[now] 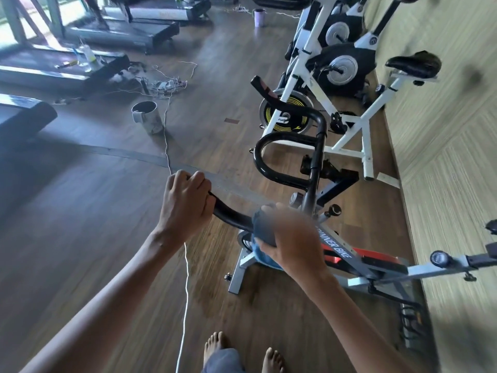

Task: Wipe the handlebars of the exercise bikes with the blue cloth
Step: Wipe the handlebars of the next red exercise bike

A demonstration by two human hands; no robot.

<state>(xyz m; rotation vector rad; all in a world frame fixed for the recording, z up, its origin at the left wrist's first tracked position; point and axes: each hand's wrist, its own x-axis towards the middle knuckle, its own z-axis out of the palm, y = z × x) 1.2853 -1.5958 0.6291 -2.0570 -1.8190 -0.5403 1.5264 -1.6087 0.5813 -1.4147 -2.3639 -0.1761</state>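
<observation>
Left hand [185, 200] is curled tight round the near end of the black handlebar [231, 214], judged to steady it. Right hand [291, 239], motion-blurred, clutches the blue cloth [265, 232], which is wrapped over the bar close to the stem; wiping looks under way. White bikes [297, 64] stand beyond, along the wall. White cable [186, 278] trails across the floor near the bare feet [215, 344]: trip risk

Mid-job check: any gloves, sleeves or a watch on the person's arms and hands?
The left hand and right hand are bare: no gloves, rings or watch. The left forearm and right forearm show no sleeve. The right hand is motion-blurred, so small items could be missed.
</observation>
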